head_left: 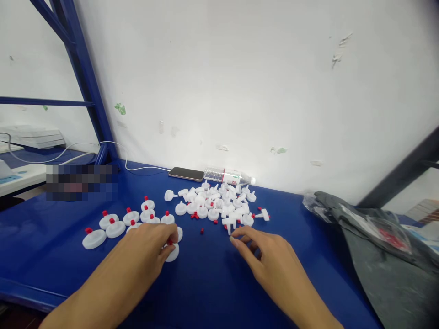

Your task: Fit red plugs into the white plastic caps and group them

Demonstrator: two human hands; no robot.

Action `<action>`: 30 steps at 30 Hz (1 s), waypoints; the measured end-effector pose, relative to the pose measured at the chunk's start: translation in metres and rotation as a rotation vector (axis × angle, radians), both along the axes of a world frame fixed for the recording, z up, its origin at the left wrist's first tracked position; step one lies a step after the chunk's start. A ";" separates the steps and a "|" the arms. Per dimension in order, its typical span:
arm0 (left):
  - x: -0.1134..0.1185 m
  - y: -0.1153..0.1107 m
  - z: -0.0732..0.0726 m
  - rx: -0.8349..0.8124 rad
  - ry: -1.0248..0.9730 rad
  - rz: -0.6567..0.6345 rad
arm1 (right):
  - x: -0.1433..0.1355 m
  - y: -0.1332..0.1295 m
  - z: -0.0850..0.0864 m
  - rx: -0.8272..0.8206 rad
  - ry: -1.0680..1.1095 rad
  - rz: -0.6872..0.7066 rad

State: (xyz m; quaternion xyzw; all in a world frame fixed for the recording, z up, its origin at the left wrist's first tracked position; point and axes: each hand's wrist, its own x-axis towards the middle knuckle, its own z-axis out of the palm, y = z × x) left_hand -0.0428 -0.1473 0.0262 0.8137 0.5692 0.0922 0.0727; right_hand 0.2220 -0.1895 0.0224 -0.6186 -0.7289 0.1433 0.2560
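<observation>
My left hand (156, 240) is closed in a pinch on the red tip of a white nozzle cap (172, 253). That cap stands upright on the blue table, at the near right end of a group of similar red-tipped white caps (115, 229). My right hand (255, 246) has its thumb and forefinger curved and slightly apart. Their tips are close to the spout of a white nozzle cap (229, 224) lying at the near edge of a loose pile; contact is unclear. Several small red tips (195, 215) lie in and around the pile of white nozzle caps (202, 211).
Behind the pile, a phone (186, 174) on a white cable and a clear bottle (229, 176) lie along the wall. A grey bag (363, 242) covers the table's right side. A blue metal frame (84, 77) rises at left, near a white power strip (24, 178).
</observation>
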 end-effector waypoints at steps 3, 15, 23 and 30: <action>-0.011 0.008 0.000 0.012 0.019 0.058 | 0.001 0.000 0.000 0.003 -0.006 0.005; -0.037 0.036 0.006 0.083 0.013 0.126 | 0.000 0.001 -0.002 -0.001 -0.041 0.007; -0.013 0.018 0.004 0.205 -0.054 0.087 | 0.000 0.000 -0.001 -0.008 -0.039 0.012; 0.050 -0.025 -0.018 0.129 -0.192 -0.347 | 0.002 0.001 -0.003 0.013 -0.049 0.027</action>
